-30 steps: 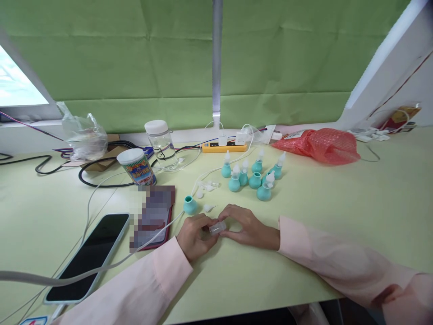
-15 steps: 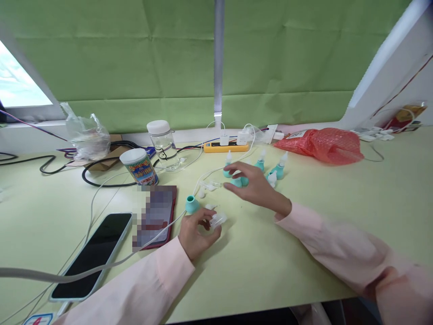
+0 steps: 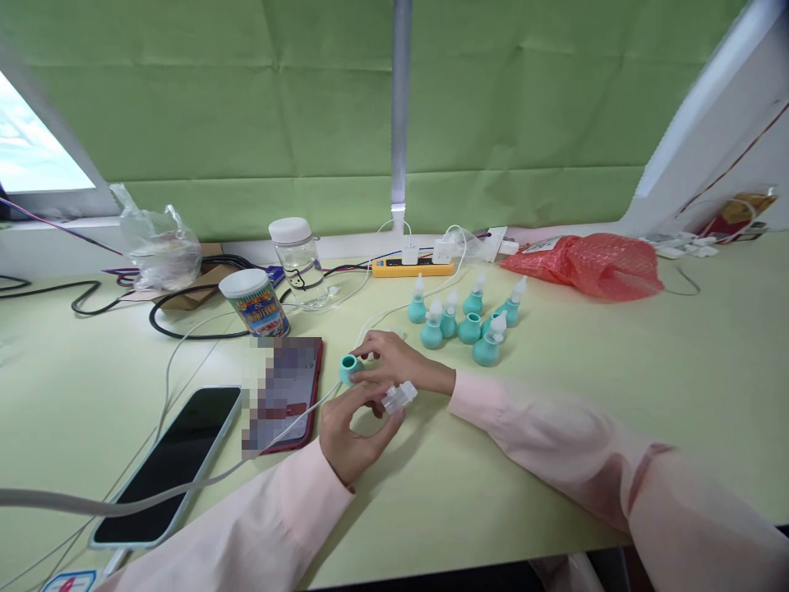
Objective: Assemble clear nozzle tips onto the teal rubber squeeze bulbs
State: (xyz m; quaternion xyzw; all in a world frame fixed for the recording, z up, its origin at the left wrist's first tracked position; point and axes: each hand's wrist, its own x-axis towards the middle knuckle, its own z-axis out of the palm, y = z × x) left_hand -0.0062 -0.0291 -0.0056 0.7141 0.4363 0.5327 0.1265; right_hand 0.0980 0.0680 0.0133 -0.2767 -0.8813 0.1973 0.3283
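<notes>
Holding a clear plastic piece point(image 3: 400, 398) in the left hand point(image 3: 350, 434), with the right hand point(image 3: 400, 360) at an open-mouthed teal bulb point(image 3: 346, 375).
Pinching the piece between left thumb and fingers, nearer the front edge of the counter point(image 3: 486, 501) than the bulb; touching the upright bulb, beside a red-cased phone point(image 3: 296, 390), with right thumb and finger; cannot tell whether firmly gripping it. Farther back to the right, upright among a cluster of teal bulbs point(image 3: 431, 335), several translucent nozzles point(image 3: 435, 311).
</notes>
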